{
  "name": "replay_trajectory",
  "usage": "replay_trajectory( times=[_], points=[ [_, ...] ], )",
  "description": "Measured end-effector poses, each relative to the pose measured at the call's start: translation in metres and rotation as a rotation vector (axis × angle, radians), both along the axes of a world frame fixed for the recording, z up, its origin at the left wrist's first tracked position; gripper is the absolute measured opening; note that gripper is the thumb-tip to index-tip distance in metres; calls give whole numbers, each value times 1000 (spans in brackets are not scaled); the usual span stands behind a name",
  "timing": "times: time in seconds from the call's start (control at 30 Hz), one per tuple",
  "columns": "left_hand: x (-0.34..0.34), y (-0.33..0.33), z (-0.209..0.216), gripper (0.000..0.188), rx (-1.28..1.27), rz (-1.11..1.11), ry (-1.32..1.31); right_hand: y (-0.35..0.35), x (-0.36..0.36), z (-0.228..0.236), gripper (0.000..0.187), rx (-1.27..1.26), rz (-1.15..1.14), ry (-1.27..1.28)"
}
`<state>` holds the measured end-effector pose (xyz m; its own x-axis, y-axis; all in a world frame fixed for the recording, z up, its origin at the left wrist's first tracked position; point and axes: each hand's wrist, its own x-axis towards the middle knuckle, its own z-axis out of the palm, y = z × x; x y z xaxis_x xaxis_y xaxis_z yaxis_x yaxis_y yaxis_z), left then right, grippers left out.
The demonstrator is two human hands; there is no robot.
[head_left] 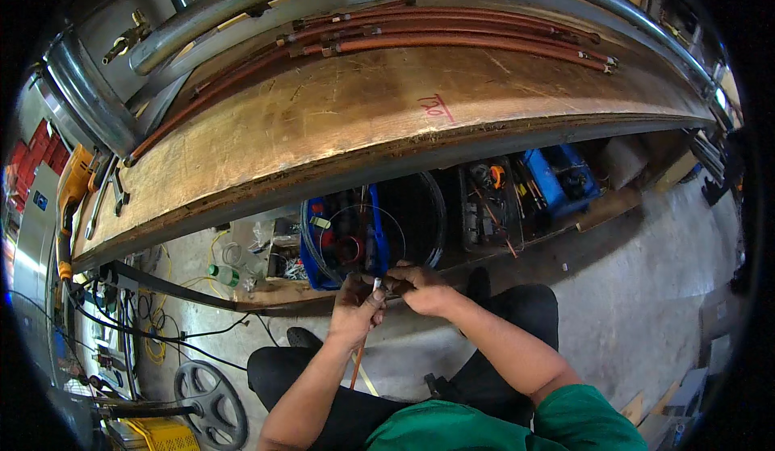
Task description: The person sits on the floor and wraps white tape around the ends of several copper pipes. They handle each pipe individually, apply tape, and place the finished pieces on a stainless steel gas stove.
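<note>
Hands are pinching tight: our left hand (355, 299) is gripping the thin copper tube (356, 364) above our knees, our right hand (420, 286) is working its tip; we judge that end unfinished.

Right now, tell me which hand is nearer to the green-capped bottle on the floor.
Left. The left hand sits just right of the bottle, pinching the thin copper tube. The right hand is farther right, on the other side of the left hand.
</note>
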<state>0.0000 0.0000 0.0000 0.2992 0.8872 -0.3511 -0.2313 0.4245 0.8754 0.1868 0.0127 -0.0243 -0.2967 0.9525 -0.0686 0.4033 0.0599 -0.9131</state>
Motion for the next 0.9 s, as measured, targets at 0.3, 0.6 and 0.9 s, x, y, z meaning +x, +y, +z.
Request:
replay_trajectory(
  times=[0.3,0.6,0.9],
  points=[
    [3,8,-1,20,21,17,31,7,-5,4,20,125,-3,-102],
    [9,5,2,15,70,113,137,7,-6,-2,29,83,-7,-164],
    [9,7,-12,13,112,196,142,3,-11,0,21,122,-21,-134]
  ],
)
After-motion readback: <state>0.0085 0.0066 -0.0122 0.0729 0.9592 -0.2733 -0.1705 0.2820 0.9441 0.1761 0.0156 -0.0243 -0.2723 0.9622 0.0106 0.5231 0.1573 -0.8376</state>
